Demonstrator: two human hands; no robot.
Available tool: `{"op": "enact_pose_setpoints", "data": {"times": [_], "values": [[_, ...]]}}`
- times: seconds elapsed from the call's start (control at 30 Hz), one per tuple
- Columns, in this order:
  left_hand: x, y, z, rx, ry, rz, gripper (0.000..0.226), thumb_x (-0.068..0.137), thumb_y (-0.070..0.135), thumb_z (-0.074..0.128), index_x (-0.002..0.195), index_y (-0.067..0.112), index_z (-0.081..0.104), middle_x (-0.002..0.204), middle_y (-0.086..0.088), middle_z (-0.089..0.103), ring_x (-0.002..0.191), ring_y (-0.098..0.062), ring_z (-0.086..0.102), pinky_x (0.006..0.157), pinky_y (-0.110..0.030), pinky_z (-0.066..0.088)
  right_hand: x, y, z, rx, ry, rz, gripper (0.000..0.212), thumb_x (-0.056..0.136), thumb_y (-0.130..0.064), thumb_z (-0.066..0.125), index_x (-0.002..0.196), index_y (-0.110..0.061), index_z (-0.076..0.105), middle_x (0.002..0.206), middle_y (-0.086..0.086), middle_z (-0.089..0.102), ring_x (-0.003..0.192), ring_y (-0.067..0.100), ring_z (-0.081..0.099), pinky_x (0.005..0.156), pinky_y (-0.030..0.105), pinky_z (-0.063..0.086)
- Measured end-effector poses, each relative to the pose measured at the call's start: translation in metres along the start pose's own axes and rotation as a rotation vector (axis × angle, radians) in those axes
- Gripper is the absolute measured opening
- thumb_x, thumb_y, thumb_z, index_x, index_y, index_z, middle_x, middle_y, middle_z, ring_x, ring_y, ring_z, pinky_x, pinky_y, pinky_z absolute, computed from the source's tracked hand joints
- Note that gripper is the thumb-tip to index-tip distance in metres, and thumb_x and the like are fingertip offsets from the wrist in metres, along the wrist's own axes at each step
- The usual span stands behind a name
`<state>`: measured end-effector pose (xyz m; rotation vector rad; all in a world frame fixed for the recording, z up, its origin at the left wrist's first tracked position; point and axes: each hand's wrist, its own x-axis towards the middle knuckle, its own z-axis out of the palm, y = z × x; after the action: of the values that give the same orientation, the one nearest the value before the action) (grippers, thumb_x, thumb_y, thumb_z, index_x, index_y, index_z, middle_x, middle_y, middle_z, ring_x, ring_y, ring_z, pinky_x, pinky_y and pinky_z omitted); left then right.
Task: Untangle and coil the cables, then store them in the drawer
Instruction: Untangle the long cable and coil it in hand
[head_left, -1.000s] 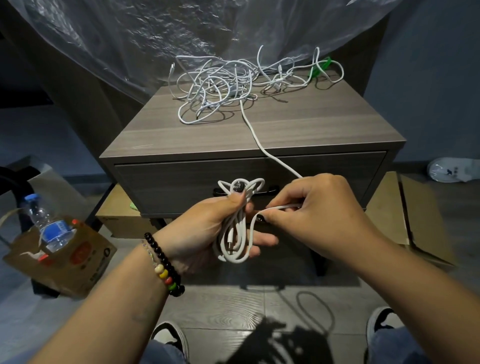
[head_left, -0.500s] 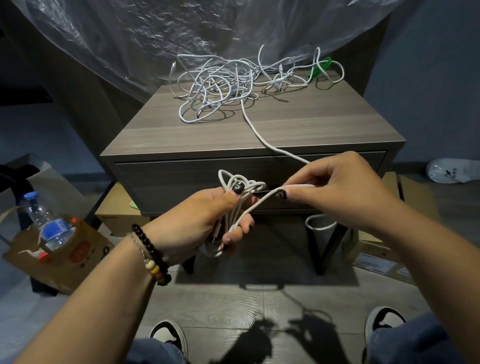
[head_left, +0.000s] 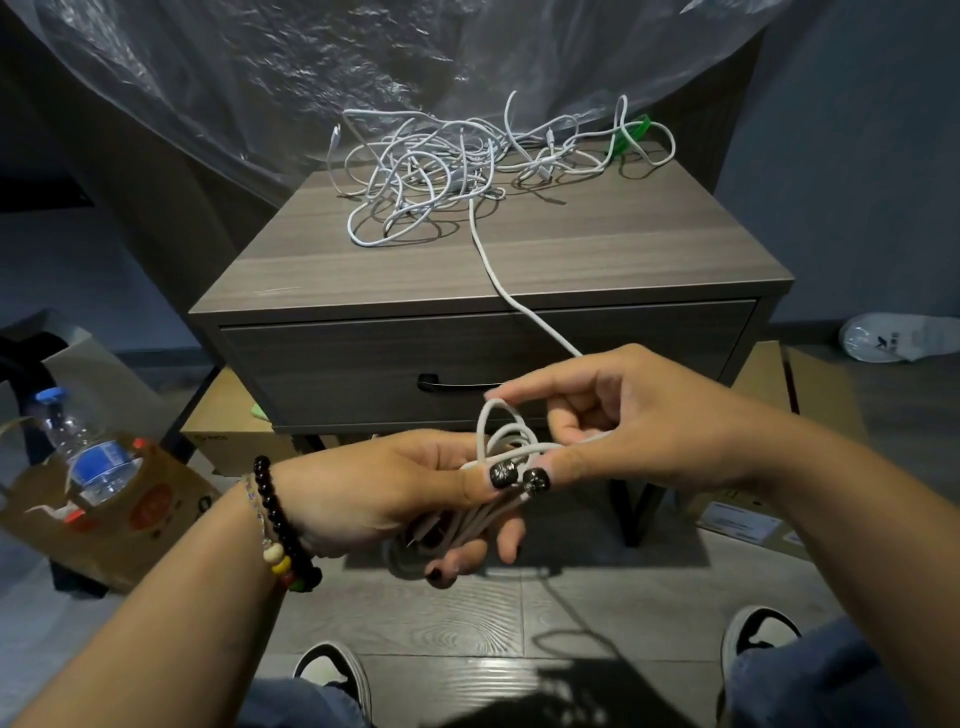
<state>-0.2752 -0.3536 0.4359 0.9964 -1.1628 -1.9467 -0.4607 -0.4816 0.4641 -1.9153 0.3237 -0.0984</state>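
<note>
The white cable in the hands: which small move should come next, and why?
Probably draw another length of the white cable toward the coil with the right hand and lay one more loop. The left hand holds several loops, but the cable runs on over the nightstand edge into the tangle, and the drawer is closed.

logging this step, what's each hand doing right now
Left hand: closed, holding the coil of white cable.
Right hand: closed, pinching the cable at the coil.
</note>
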Motion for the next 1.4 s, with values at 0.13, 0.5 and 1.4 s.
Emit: {"op": "enact_pose_setpoints", "data": {"times": [0.13,0.5,1.4], "values": [[0.001,0.000,0.003,-0.056,-0.042,0.033,0.027,0.094,0.024,0.056,0.117,0.012,0.047,0.092,-0.012,0.059,0.061,-0.013,0.054,0.060,-0.026,0.049,0.001,-0.003,0.001,0.103,0.106,-0.049,0.030,0.065,-0.016,0.080,0.095,-0.013,0.075,0.061,0.006,0.049,0.058,0.015,0.047,0.064,0.025,0.048],[0.001,0.004,0.012,-0.207,0.120,0.024,0.050,0.079,0.049,0.070,0.110,0.010,0.062,0.068,-0.006,0.050,0.043,-0.007,0.041,0.046,-0.021,0.042,0.004,-0.006,0.005,0.116,0.290,-0.110,0.011,0.071,0.002,0.077,0.080,0.001,0.072,0.078,0.009,0.075,0.068,0.012,0.069,0.063,0.017,0.054],[0.002,0.011,-0.005,0.090,0.990,0.175,0.029,0.098,0.036,0.041,0.088,0.010,0.051,0.053,0.002,0.038,0.037,-0.007,0.033,0.036,-0.016,0.032,-0.006,0.005,-0.030,-0.007,0.624,-0.088,0.007,0.084,-0.018,0.068,0.079,-0.021,0.073,0.064,-0.013,0.068,0.060,-0.004,0.058,0.056,0.010,0.045]]}}
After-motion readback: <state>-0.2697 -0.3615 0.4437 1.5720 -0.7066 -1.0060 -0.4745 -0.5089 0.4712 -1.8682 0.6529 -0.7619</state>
